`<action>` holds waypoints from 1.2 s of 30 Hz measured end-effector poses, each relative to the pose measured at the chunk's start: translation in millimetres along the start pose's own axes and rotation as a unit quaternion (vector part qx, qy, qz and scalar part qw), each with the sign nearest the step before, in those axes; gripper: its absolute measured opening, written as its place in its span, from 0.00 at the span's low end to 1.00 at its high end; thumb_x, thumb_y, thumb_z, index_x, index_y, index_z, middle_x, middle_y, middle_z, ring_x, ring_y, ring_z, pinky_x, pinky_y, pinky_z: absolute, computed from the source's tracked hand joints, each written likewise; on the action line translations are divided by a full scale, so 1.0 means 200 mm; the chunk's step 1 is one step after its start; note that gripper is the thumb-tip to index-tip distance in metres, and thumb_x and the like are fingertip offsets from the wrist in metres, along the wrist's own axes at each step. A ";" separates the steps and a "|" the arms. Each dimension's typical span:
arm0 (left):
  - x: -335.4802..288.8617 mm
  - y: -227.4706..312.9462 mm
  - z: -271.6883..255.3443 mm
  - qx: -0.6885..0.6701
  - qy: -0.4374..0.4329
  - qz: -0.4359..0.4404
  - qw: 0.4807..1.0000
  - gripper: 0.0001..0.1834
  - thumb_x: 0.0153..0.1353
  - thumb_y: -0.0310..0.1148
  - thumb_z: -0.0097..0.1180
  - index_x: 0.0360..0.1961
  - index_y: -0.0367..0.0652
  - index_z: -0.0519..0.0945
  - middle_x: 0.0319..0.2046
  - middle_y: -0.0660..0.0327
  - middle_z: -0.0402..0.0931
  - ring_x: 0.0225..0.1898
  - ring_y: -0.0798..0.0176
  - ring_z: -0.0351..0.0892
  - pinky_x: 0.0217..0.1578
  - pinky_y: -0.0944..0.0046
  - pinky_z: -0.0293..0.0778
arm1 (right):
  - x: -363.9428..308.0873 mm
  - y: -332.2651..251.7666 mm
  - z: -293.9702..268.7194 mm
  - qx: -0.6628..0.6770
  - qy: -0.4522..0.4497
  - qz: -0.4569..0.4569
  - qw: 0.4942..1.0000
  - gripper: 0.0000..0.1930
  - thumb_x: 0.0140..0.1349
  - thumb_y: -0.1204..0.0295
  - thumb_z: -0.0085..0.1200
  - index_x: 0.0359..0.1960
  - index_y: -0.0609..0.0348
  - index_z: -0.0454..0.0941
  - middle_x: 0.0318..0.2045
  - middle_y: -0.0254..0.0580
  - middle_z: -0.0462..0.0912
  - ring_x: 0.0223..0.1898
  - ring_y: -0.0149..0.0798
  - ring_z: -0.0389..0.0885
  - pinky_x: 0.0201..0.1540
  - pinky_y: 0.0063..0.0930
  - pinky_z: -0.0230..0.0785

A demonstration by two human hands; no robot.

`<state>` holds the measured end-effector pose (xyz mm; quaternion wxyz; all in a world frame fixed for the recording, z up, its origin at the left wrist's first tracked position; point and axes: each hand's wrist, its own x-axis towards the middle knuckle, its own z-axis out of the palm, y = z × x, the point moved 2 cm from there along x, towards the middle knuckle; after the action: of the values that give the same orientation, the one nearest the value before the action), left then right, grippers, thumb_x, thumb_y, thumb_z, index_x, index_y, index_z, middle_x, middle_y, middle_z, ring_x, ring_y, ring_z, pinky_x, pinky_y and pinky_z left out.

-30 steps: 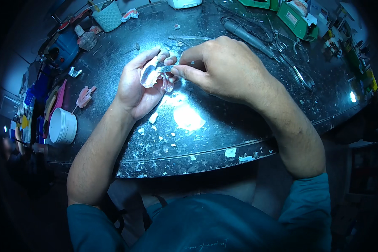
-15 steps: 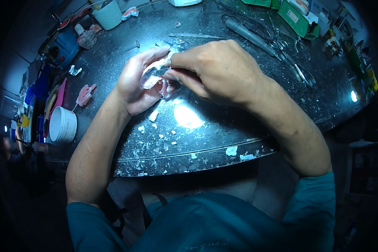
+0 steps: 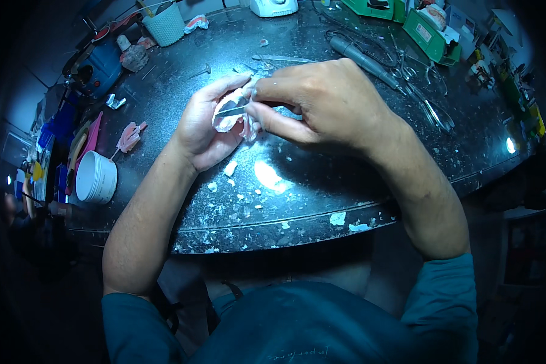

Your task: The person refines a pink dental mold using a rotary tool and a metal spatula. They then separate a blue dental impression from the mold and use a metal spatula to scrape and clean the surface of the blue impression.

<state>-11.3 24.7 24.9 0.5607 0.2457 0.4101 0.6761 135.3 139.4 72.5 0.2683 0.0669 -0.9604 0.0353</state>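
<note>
Shell (image 3: 225, 123), pale, ragged-rimmed, hollow side toward the camera. Head view: sits in left hand (image 3: 195, 128), thumb side along its far-left edge, palm curled round it, fingers partly hidden. Runs lengthwise from near-left to far-right, with pinkish scraps at its right side. Held by left, so nearest to that hand; lies just left of right hand (image 3: 324, 100).

Right hand pinched narrow, thumb and forefinger closed on thin blade (image 3: 232, 111). Points left from the fingertips, crosswise over the hollow, cutting across the shell's long axis rather than along it. Cannot tell whether its edge touches the inner wall.

Beneath, on dark bench (image 3: 164, 106): white crumbs (image 3: 230, 168) near left wrist. Farther off: pink lump (image 3: 129, 137) and tub (image 3: 97, 177) at left, handpiece (image 3: 363, 59) beyond right hand, metal pliers (image 3: 429, 104) to its right.
</note>
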 end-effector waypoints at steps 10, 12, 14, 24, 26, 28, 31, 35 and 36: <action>0.02 0.03 -0.05 -0.041 -0.113 -0.057 0.991 0.22 0.76 0.45 0.38 0.42 0.38 0.78 0.31 0.58 0.80 0.31 0.62 0.80 0.33 0.62 0.77 | -0.01 -0.04 -0.03 -0.026 -0.042 0.023 0.999 0.16 0.55 0.68 0.68 0.47 0.39 0.86 0.41 0.33 0.86 0.45 0.36 0.87 0.43 0.32 0.84; 0.03 0.02 -0.08 -0.063 -0.136 -0.065 0.987 0.23 0.77 0.44 0.35 0.46 0.36 0.78 0.32 0.55 0.82 0.32 0.61 0.83 0.32 0.62 0.79 | -0.01 -0.03 -0.02 -0.013 -0.038 0.026 0.999 0.16 0.55 0.68 0.68 0.47 0.40 0.86 0.41 0.34 0.86 0.45 0.37 0.87 0.44 0.34 0.84; 0.03 0.01 -0.07 -0.051 -0.124 -0.063 0.989 0.23 0.77 0.44 0.35 0.46 0.36 0.77 0.32 0.55 0.81 0.31 0.61 0.82 0.30 0.63 0.78 | -0.02 -0.02 0.01 0.000 -0.026 0.025 0.999 0.17 0.55 0.68 0.68 0.48 0.40 0.86 0.42 0.35 0.86 0.45 0.38 0.87 0.44 0.35 0.84; 0.00 0.01 -0.01 -0.058 0.041 -0.053 0.996 0.19 0.75 0.41 0.41 0.46 0.34 0.76 0.36 0.55 0.80 0.35 0.61 0.81 0.38 0.59 0.79 | -0.02 -0.08 0.06 0.043 -0.017 0.040 0.998 0.14 0.56 0.73 0.63 0.46 0.48 0.84 0.40 0.39 0.85 0.39 0.44 0.88 0.41 0.37 0.84; 0.02 0.01 -0.05 -0.120 -0.017 -0.063 0.991 0.19 0.75 0.40 0.40 0.48 0.34 0.76 0.39 0.53 0.80 0.37 0.59 0.81 0.42 0.57 0.79 | -0.01 -0.08 0.08 0.038 -0.004 0.048 0.998 0.14 0.57 0.72 0.62 0.45 0.47 0.83 0.40 0.39 0.85 0.39 0.43 0.88 0.40 0.38 0.84; 0.02 -0.01 -0.07 -0.135 -0.028 -0.050 0.989 0.19 0.75 0.40 0.40 0.47 0.34 0.76 0.38 0.53 0.80 0.37 0.59 0.81 0.43 0.57 0.79 | -0.02 -0.06 0.09 0.044 0.003 0.050 0.998 0.13 0.58 0.70 0.62 0.46 0.47 0.83 0.39 0.38 0.84 0.39 0.42 0.88 0.39 0.38 0.84; 0.02 -0.01 -0.10 -0.151 -0.084 -0.052 0.984 0.20 0.76 0.41 0.38 0.47 0.34 0.76 0.38 0.53 0.80 0.37 0.59 0.81 0.43 0.57 0.78 | -0.01 -0.02 0.08 0.055 0.002 0.038 0.998 0.12 0.59 0.67 0.62 0.46 0.45 0.83 0.39 0.37 0.84 0.38 0.41 0.88 0.38 0.36 0.84; 0.01 0.00 -0.06 -0.139 -0.056 -0.066 0.986 0.21 0.76 0.41 0.38 0.46 0.35 0.76 0.37 0.54 0.80 0.37 0.59 0.81 0.43 0.58 0.78 | -0.02 0.00 0.05 0.046 0.000 0.012 0.999 0.12 0.60 0.66 0.62 0.46 0.45 0.83 0.39 0.36 0.85 0.38 0.40 0.88 0.38 0.35 0.83; 0.01 0.00 -0.04 -0.131 -0.049 -0.066 0.988 0.21 0.76 0.41 0.38 0.46 0.35 0.77 0.36 0.54 0.80 0.37 0.59 0.81 0.43 0.58 0.78 | -0.02 0.00 0.05 0.046 0.003 0.003 0.999 0.12 0.60 0.66 0.62 0.46 0.45 0.83 0.39 0.36 0.85 0.38 0.41 0.88 0.38 0.34 0.83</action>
<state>-18.5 23.8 19.8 0.6508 0.1758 0.3054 0.6725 132.6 138.9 61.8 0.2678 0.0758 -0.9571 0.0808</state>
